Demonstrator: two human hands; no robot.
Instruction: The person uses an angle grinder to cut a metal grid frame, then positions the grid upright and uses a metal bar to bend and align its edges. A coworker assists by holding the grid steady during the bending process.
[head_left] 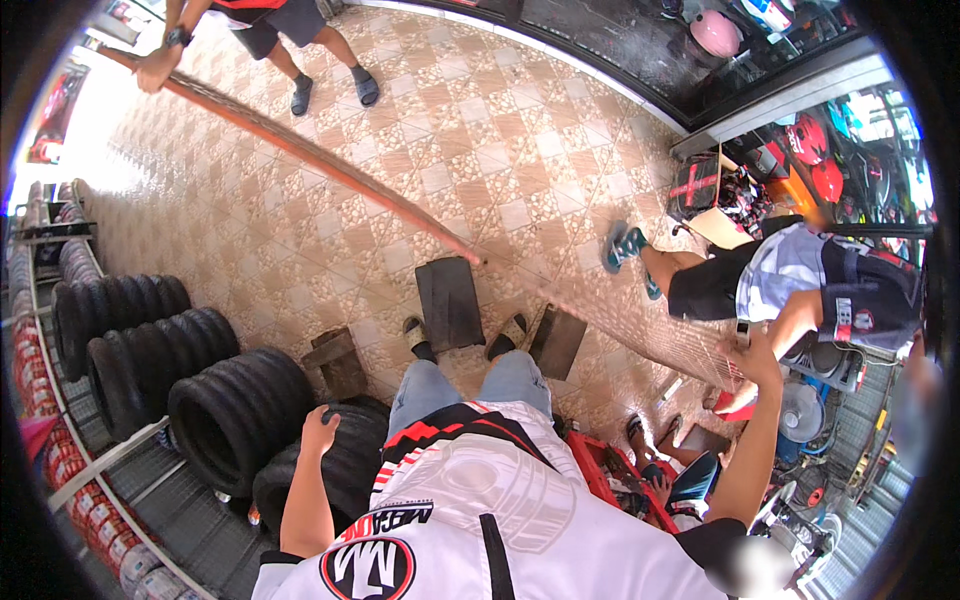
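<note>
My right hand (757, 362) is raised at the right, its fingers closed on the edge of a pale see-through mesh net (650, 335). The net slants up to the left, toward a long orange-red strip or pole (330, 170) above the floor. At the upper left, another person's hand (157, 68) grips the far end of that strip. How strip and net join is unclear. My left hand (319, 430) hangs beside a stack of black tires (345, 450), fingers curled round something small and dark that I cannot make out.
Rows of black tires (240, 410) line the left, beside a rack (110, 465). Dark mats (450, 303) lie by my feet on the tiled floor (400, 150). At the right stand a person (790, 285), an open box (697, 190) and a fan (802, 412). Another person crouches near red metalwork (600, 470).
</note>
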